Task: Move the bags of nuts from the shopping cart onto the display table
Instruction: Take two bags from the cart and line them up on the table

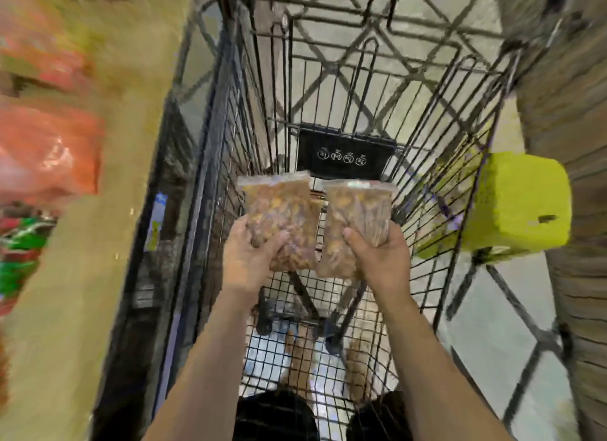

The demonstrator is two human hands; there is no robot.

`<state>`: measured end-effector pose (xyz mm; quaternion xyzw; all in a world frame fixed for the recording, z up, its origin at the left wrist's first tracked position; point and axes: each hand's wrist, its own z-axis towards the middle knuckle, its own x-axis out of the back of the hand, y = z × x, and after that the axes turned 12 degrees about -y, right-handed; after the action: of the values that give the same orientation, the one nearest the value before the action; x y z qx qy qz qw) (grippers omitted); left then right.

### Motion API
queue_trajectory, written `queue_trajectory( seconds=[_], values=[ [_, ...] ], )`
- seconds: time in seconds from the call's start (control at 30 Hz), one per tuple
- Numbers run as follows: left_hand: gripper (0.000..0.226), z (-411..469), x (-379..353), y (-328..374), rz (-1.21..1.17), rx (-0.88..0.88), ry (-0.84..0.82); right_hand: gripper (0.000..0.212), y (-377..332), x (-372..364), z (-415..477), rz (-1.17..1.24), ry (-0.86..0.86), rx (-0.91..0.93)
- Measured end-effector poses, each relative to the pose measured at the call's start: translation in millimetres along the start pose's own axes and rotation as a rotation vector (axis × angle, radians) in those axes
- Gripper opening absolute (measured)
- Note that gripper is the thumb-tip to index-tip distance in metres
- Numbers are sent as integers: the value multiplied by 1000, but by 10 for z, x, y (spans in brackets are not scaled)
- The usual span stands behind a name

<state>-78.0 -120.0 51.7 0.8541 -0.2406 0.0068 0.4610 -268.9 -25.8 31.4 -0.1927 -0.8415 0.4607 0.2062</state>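
Two clear bags of brown nuts are held up side by side inside the black wire shopping cart (437, 164). My left hand (249, 256) grips the left bag of nuts (282, 210) by its lower part. My right hand (382, 260) grips the right bag of nuts (358, 217) the same way. Both bags hang above the cart's mesh floor, which shows no other bags. The display table (82, 243), a tan surface, runs along the left of the cart and is blurred.
Orange packages (49, 151) and red-green packages (19, 246) lie on the tan surface at the left. A yellow-green stool (519, 204) stands outside the cart's right wall. Brown woven material (571, 112) rises at the far right. My feet show through the mesh.
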Motion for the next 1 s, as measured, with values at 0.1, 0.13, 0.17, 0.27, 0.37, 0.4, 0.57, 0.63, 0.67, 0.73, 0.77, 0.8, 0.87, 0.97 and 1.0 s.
queue_trajectory(
  seconds=[0.1,0.13,0.17,0.27,0.37,0.4,0.57,0.63,0.67,0.73,0.77,0.8,0.87,0.97,1.0],
  values=[
    [58,-401,88,217,-62,-40,38,44,-288,70,-262,-11,-60,40],
    [61,-545,111,310,-65,-62,60,42,-370,107,-344,-26,-87,53],
    [59,-685,136,391,-67,-100,87,40,-467,141,-426,-30,-116,72],
    [50,-1082,205,544,-100,-198,155,37,-717,249,-660,-42,-204,123],
    [41,-1536,226,654,-136,-267,199,39,-977,382,-924,-65,-286,200],
    [39,-1684,225,678,-150,-287,224,41,-1049,427,-1002,-69,-310,217],
    [91,-2431,247,726,-269,-390,351,52,-1370,544,-1387,-107,-444,348],
    [110,-2668,303,657,-316,-418,408,48,-1464,546,-1548,-129,-496,398],
    [110,-2863,306,695,-336,-439,437,47,-1503,538,-1633,-135,-520,419],
    [93,-3202,330,732,-352,-479,497,51,-1565,502,-1807,-152,-563,454],
    [77,-3357,354,730,-359,-478,528,52,-1605,479,-1920,-160,-589,465],
    [64,-3482,395,703,-357,-478,555,50,-1633,443,-2013,-165,-620,469],
    [55,-3691,493,651,-345,-462,635,42,-1702,342,-2202,-174,-666,474],
    [56,-3992,640,549,-372,-484,707,34,-1791,166,-2499,-199,-716,526],
    [56,-4096,679,519,-383,-495,738,35,-1805,104,-2576,-201,-741,535]
  ],
)
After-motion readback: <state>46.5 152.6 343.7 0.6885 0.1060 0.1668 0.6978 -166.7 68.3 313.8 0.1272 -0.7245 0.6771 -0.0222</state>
